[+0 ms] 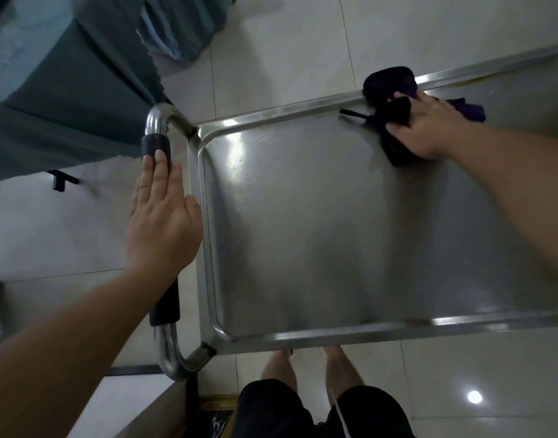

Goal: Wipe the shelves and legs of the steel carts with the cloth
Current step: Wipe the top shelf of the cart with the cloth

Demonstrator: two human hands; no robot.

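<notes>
The steel cart's top shelf point(303, 241) fills the middle of the head view, with a raised rim all round. Its curved handle point(159, 147) with black foam grip runs down the left side. My left hand point(163, 216) lies flat on that grip, fingers straight. A dark purple-black cloth point(394, 105) is draped over the far rim of the shelf. My right hand point(429, 124) presses on the cloth with fingers spread, near the far edge. The lower shelves and the cart's legs are hidden under the top shelf.
A teal fabric-covered piece of furniture point(65, 90) stands close to the handle at the upper left. Pale floor tiles point(287, 42) surround the cart. My legs and dark shorts point(303, 409) are at the near edge, beside a low ledge point(163, 403).
</notes>
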